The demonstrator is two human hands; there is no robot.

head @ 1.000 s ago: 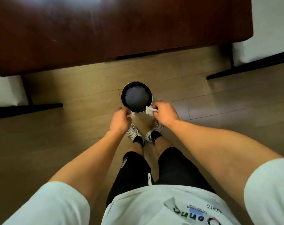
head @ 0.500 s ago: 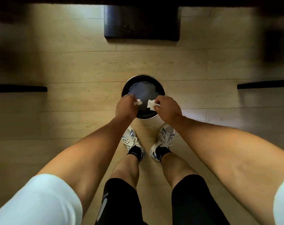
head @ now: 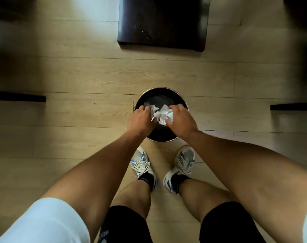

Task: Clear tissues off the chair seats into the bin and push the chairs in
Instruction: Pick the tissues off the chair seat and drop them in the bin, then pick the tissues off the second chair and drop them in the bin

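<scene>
A round black bin [head: 181,100] with a metal rim stands on the wood floor just ahead of my feet. Both hands hover over its mouth. My left hand [head: 140,120] pinches a small crumpled white tissue [head: 154,108] at its fingertips. My right hand [head: 180,121] grips a bigger crumpled white tissue [head: 164,115]. The two tissues touch each other above the bin's opening. Something pale lies inside the bin at its far side, partly hidden by my hands.
A dark square furniture base [head: 163,23] stands on the floor beyond the bin. Dark bars, probably chair feet, lie at the left [head: 17,98] and right [head: 293,106] edges. My two sneakers [head: 144,165] stand just behind the bin.
I have leaned further down, so the bin looks bigger. Both hands have come further over the bin's mouth and closer together, and the tissues show more between them.
</scene>
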